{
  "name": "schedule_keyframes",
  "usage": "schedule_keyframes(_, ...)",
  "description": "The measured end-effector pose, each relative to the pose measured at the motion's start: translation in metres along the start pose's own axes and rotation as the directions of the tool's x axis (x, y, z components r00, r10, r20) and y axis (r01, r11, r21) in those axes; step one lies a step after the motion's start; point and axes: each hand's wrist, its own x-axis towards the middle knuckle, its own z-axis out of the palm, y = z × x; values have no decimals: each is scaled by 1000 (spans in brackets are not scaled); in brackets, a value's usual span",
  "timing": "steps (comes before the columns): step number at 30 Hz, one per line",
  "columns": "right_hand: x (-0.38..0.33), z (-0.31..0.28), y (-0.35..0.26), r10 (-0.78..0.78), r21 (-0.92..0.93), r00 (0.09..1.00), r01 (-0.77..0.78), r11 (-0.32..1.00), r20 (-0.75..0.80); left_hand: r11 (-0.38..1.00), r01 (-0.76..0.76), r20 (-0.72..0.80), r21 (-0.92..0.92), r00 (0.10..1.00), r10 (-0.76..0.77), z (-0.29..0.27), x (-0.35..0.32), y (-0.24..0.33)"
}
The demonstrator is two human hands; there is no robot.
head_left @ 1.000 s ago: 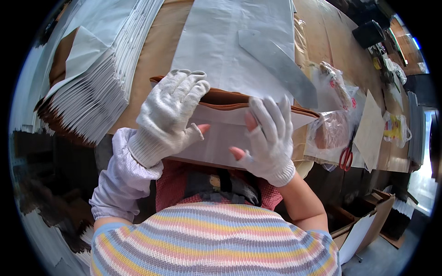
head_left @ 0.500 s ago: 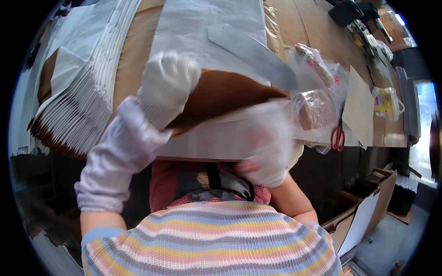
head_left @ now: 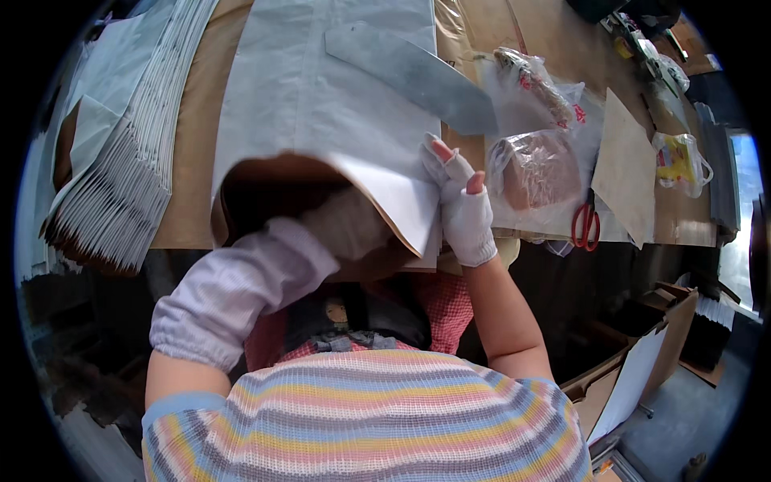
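A large white paper bag (head_left: 313, 88) with a brown lining lies on the table, its near mouth gaping in a round arch. My left hand (head_left: 349, 225), in a white glove with a pale sleeve cover, is inside that mouth; it is blurred and its fingers are hidden. Along the bag's right edge rests my right hand (head_left: 466, 213), in a white glove with some bare fingertips, its fingers stretched out. Just beyond it, a flat grey metal plate (head_left: 414, 76) lies slanted across the bag.
At the left stands a thick stack of folded white paper bags (head_left: 112, 189). To the right are a brown block in clear plastic (head_left: 538, 173), red-handled scissors (head_left: 585, 226), a beige sheet (head_left: 622, 169) and a yellow-and-white plastic bag (head_left: 679, 163). An opened cardboard box (head_left: 626, 361) stands below the table's right side.
My left hand has gone from the bag's upper left edge down into its mouth, which now gapes wider. My right hand has moved up from the near edge to the bag's right side.
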Motion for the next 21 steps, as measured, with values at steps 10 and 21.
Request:
schedule_keyframes(10,9,28,-1,-198,-911,912,388,139,358,984,148,933,-100,356,41,-47,52,-73)
schedule_keyframes(21,17,48,2,-159,-917,903,391,-84,399,706,697,727,-123,548,-414,-41,24,-119)
